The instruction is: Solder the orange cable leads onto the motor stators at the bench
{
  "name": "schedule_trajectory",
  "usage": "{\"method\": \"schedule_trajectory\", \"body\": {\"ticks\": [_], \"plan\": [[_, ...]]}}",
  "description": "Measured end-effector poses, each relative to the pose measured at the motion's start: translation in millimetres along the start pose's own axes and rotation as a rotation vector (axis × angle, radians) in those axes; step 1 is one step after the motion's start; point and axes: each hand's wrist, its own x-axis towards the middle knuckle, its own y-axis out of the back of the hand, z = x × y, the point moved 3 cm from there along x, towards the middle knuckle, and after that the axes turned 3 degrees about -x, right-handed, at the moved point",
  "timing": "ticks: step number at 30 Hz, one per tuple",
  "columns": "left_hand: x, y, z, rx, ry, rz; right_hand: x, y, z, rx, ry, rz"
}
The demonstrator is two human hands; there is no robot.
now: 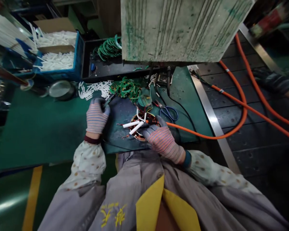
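A: Step in hand? Wiring work on the motor stator (141, 126), centre of frame, on the dark mat of the counter (38, 128).
B: Agreed. Right hand (162, 138) is pressed on the stator's right edge, grip closed on what looks like an orange-tipped lead; view is poor there. White sleeves (134, 125) are seen pushed over the leads.
A: Left hand (96, 115)?
B: Left of the stator, grip clenched on a thin dark tool (109, 100).
A: Next move probably calls for the tool to be brought across to the leads.
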Motion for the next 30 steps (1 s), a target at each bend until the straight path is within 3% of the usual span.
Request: {"method": "schedule_trajectory", "body": {"ticks": [3, 6, 8, 13, 15, 20, 23, 27, 30], "plan": [[-21.4, 12.2, 20.7, -0.166, -0.253, -0.055, -7.8, -16.7, 14.3, 0.038, 0.097, -0.147], [-47.7, 13.9, 42.7, -0.231, -0.408, -0.359, -26.7, -11.1, 29.2, 0.061, 0.207, -0.093], [-59.0, 14.6, 58.6, -0.188, -0.461, -0.485, -37.4, -6.5, 33.4, 0.045, 0.231, -0.067], [-63.1, 30.1, 81.4, 0.181, -0.579, -0.489, -47.2, -6.4, 25.9, 0.018, 0.154, -0.116], [-61.9, 32.4, 76.8, 0.262, -0.55, -0.493, -43.8, -9.0, 21.5, 0.011, 0.116, -0.115], [-53.5, 11.8, 54.2, 0.305, -0.331, -0.321, -19.1, -8.6, 28.2, 0.081, 0.029, -0.153], [-46.2, 3.9, 42.3, 0.269, -0.315, -0.313, -18.1, 15.7, 54.0, 0.124, -0.102, -0.02], [-16.7, 20.3, 12.7, 0.293, -0.192, -0.243, -55.5, 51.2, 106.8, -0.037, -0.429, 0.202], [16.0, 28.9, -11.2, 0.375, -0.025, -0.202, -93.1, 58.1, 159.0, -0.239, -0.782, 0.307]]}}
